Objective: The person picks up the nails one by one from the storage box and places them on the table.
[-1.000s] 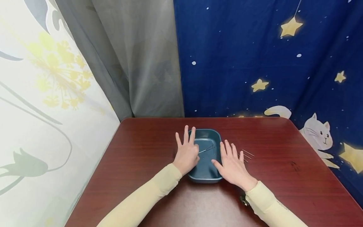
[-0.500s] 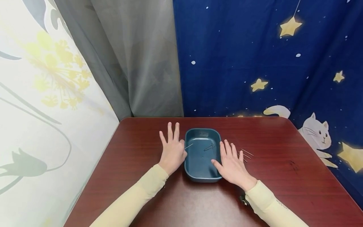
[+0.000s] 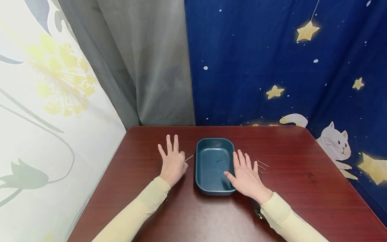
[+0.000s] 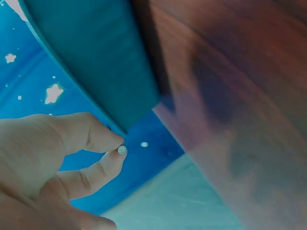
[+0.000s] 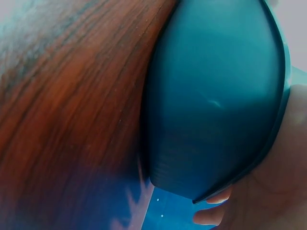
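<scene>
Left of the dark teal plastic tray [image 3: 214, 179], my left hand [image 3: 173, 167] pinches a thin metal nail [image 3: 188, 158] between thumb and index finger, its other fingers spread. The left wrist view shows the round, patterned nail head [image 4: 122, 150] at the fingertips. My right hand [image 3: 248, 178] rests on the tray's right rim with straight fingers and the thumb over the inside. A few nails [image 3: 222, 158] lie crossed on the tray floor. In the right wrist view, the tray wall [image 5: 216, 96] fills the middle beside the palm.
Several more nails [image 3: 262, 163] lie on the reddish-brown table [image 3: 302, 195] just right of my right hand, partly hidden by its fingers. A grey curtain [image 3: 163, 67] and a blue starry curtain [image 3: 242, 60] hang behind the table. A pale patterned cloth [image 3: 60, 151] borders the left side.
My left hand has moved left from over the tray to beside it, carrying the pinched nail. The right hand and the other nails stay put.
</scene>
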The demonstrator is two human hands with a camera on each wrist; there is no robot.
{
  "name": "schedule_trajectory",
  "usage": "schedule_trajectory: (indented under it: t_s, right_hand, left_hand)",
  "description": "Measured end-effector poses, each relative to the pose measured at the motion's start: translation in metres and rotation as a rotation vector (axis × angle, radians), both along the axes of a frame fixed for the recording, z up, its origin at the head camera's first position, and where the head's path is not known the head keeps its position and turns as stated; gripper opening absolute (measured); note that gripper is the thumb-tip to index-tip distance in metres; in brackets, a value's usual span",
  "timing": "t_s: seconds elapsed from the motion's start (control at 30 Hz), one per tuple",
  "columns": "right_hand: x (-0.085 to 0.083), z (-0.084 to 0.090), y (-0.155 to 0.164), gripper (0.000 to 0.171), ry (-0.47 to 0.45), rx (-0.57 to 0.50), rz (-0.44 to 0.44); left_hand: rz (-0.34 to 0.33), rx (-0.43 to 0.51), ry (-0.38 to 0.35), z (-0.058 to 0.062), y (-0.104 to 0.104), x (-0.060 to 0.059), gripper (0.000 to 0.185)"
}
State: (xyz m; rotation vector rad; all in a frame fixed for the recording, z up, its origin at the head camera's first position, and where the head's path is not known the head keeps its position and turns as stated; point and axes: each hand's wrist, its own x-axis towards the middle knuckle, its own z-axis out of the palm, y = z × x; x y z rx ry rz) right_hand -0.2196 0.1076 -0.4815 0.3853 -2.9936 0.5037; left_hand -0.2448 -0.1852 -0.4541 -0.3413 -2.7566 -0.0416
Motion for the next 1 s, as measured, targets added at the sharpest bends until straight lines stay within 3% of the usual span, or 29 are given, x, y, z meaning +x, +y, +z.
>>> schedule_trajectory:
  t_s: [0.33,0.6,1.0]
  right_hand:
    - [0.001,0.002,0.000,0.095,-0.003,0.004,-0.004]
    - [0.002,0.005,0.001,0.090,-0.005,-0.035,-0.005]
    - [0.004,0.004,0.004,0.084,-0.039,-0.074,-0.005]
  left_hand:
    - [0.020,0.060,-0.090,-0.017,-0.015,-0.007,0.012]
    - [0.033,0.099,-0.184,-0.024,-0.024,-0.008,0.027]
    - [0.053,0.100,-0.216,-0.032,-0.032,-0.012,0.027]
